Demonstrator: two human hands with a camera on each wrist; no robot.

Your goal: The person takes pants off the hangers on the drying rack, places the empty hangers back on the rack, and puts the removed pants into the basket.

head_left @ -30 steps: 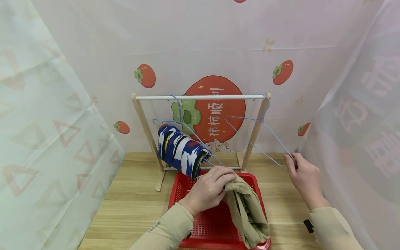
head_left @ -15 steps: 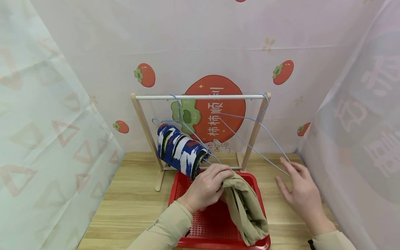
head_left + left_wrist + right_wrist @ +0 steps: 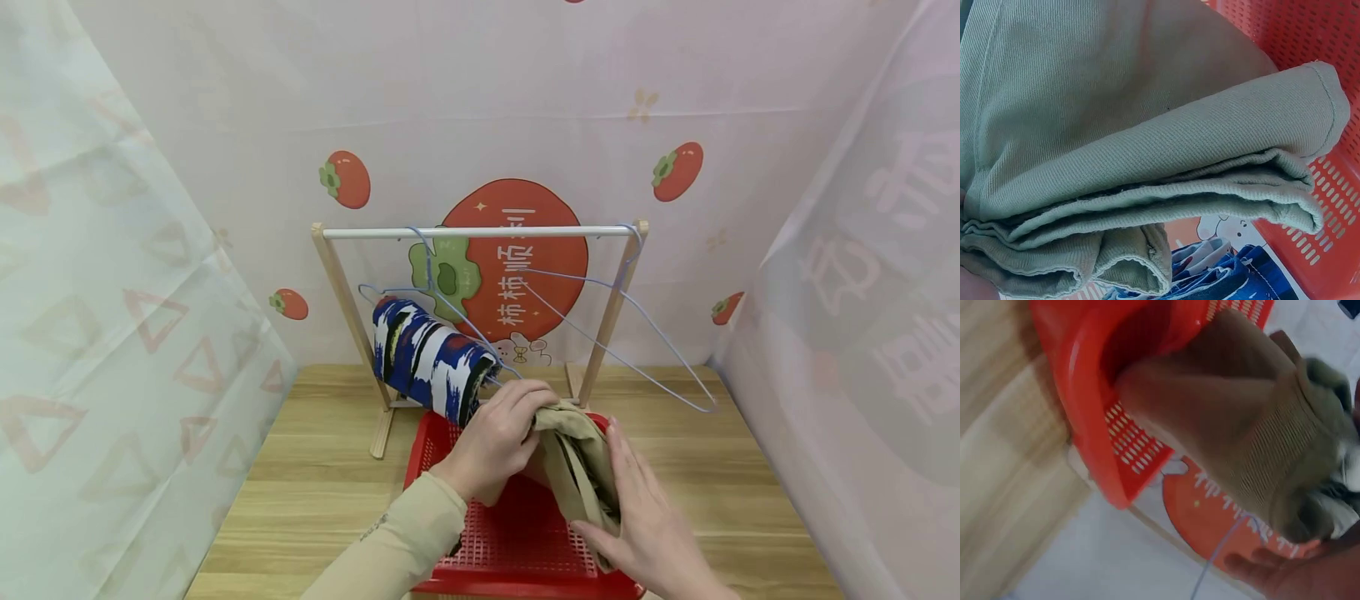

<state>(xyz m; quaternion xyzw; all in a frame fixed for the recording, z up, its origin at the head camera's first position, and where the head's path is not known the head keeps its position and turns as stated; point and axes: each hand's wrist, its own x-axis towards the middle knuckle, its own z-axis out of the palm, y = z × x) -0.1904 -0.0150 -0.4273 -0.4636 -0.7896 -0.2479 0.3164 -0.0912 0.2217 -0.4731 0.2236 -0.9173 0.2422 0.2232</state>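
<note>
Two hands are meeting over the red basket (image 3: 435, 454) at the lower middle of the head view. Starting at the left, a rolled blue-and-white patterned cloth (image 3: 431, 360) is hanging on a blue wire hanger (image 3: 431, 275) from the wooden rack (image 3: 480, 233). Just right of it, the left hand (image 3: 495, 442) is gripping the top of the folded khaki garment (image 3: 577, 458), fingers curled over its upper edge, holding it partly raised above the basket; the left wrist view is showing its stacked folds (image 3: 1147, 162) filling the frame. Further right, the right hand (image 3: 645, 525) is lying against the garment's right side, fingers fairly straight and spread along the cloth. An empty blue hanger (image 3: 637, 333) is dangling from the rack's right end, slanting toward the right of the frame, apart from both hands.
</note>
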